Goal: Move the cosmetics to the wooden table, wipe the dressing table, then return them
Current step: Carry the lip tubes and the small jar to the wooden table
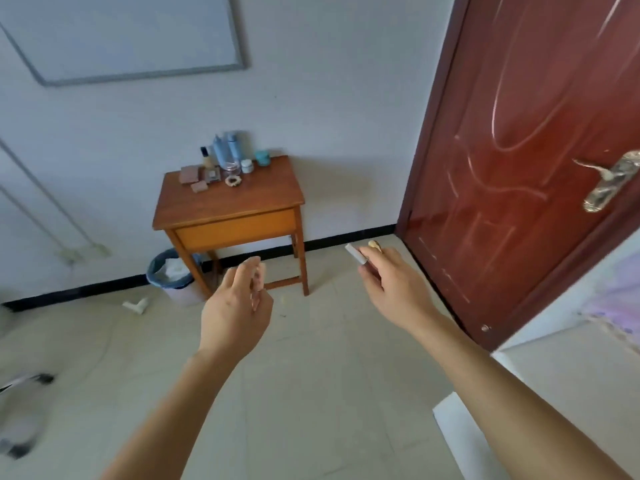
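1. The wooden table [242, 199] stands against the white wall, with one drawer front under its top.
2. The cosmetics [221, 164] are grouped at the back left of that table's top: two tall blue bottles [227, 148], a small bottle with a dark cap [207, 157] just left of them, and a clear jar [231, 167] in front of them.
3. A small white jar [246, 165] and a teal jar [263, 158] sit to the right of the bottles. Three flat brownish compacts [195, 176] and a pale ring-shaped item [232, 180] lie nearer the table's front edge.
4. The right grip [388, 282] is in the air in front of the table and to its right, above the tiled floor. It pinches a short white stick [355, 254], and a small yellowish item [375, 244] shows above its fingers.
5. The left grip [235, 306] is in front of the table, below its drawer. Its fingers are curled, but blur hides whether they hold anything, so I cannot tell its state.
6. A bin with a blue liner [169, 271] stands on the floor touching the table's left front leg.
7. A red-brown door [519, 150] with a metal handle [609, 185] is well to the right of the table.
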Demonstrator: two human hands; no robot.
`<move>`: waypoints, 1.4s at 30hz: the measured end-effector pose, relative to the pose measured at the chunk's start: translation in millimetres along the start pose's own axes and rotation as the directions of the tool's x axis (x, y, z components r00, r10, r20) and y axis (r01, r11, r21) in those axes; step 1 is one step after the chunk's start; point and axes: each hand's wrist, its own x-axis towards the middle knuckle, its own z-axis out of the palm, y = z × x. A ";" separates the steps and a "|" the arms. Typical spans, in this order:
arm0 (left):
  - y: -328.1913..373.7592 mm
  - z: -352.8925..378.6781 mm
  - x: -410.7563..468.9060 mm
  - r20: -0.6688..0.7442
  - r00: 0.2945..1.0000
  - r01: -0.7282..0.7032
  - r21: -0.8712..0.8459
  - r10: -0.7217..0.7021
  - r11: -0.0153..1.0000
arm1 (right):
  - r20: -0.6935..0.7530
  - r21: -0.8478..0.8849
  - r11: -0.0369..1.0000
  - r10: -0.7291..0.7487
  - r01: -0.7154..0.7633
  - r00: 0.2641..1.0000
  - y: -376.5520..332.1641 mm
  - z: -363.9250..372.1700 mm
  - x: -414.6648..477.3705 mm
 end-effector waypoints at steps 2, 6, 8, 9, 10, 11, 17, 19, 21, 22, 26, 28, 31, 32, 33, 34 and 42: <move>-33.8 -13.5 16.4 -0.011 0.999 0.042 0.015 -0.042 0.999 | 0.010 0.012 0.999 -0.034 0.034 0.999 -22.7 27.9 32.2; -82.4 -20.8 56.2 -0.036 0.992 0.119 0.005 -0.119 0.993 | 0.043 0.038 0.996 -0.086 0.084 0.995 -50.1 77.1 88.8; -101.4 -16.1 75.8 -0.048 0.989 0.140 0.000 -0.140 0.990 | 0.062 0.062 0.993 -0.102 0.098 0.993 -55.8 102.9 116.5; -110.1 -12.8 86.6 -0.053 0.988 0.146 -0.001 -0.146 0.989 | 0.072 0.078 0.991 -0.117 0.111 0.991 -57.5 116.7 131.4; -119.1 -9.3 98.8 -0.054 0.988 0.147 0.000 -0.147 0.989 | 0.081 0.089 0.989 -0.126 0.119 0.989 -58.8 130.7 147.4; -128.3 -5.3 112.0 -0.056 0.988 0.143 0.008 -0.142 0.990 | 0.085 0.102 0.987 -0.132 0.123 0.988 -59.4 144.8 164.6; -177.1 22.1 226.7 -0.089 0.981 0.177 0.071 -0.170 0.982 | 0.089 0.220 0.957 -0.212 0.189 0.973 -52.8 222.0 288.3; -184.6 30.3 274.5 -0.076 0.984 0.169 0.093 -0.163 0.981 | 0.098 0.228 0.954 -0.221 0.195 0.970 -46.4 235.9 336.4; -188.0 37.4 320.1 -0.061 0.987 0.153 0.113 -0.147 0.982 | 0.100 0.225 0.954 -0.225 0.199 0.969 -40.0 245.3 383.2; -189.1 40.4 341.2 -0.063 0.988 0.149 0.118 -0.142 0.982 | 0.100 0.220 0.955 -0.227 0.201 0.969 -37.5 248.9 405.7; -197.8 51.4 403.8 -0.080 0.982 0.177 0.088 -0.170 0.980 | 0.113 0.214 0.958 -0.219 0.192 0.969 -31.5 265.3 480.6; -210.2 58.2 429.8 -0.072 0.983 0.176 0.091 -0.170 0.980 | 0.111 0.224 0.954 -0.230 0.201 0.967 -29.0 277.4 509.1; -239.6 74.9 473.7 -0.066 0.980 0.192 0.092 -0.187 0.977 | 0.117 0.224 0.954 -0.230 0.200 0.966 -23.5 300.7 547.3; -250.0 81.4 487.7 -0.066 0.979 0.198 0.086 -0.193 0.976 | 0.124 0.221 0.956 -0.223 0.192 0.967 -20.7 309.9 558.4; -260.7 87.9 500.9 -0.059 0.979 0.201 0.080 -0.196 0.976 | 0.133 0.219 0.960 -0.209 0.177 0.969 -17.8 319.6 568.4; -271.7 94.9 514.1 -0.050 0.979 0.199 0.073 -0.196 0.977 | 0.145 0.215 0.964 -0.190 0.156 0.971 -14.7 329.7 577.9; -369.0 156.7 633.8 0.037 0.957 0.290 -0.060 -0.288 0.955 | 0.268 0.104 0.995 -0.035 0.007 0.963 -0.2 415.7 675.2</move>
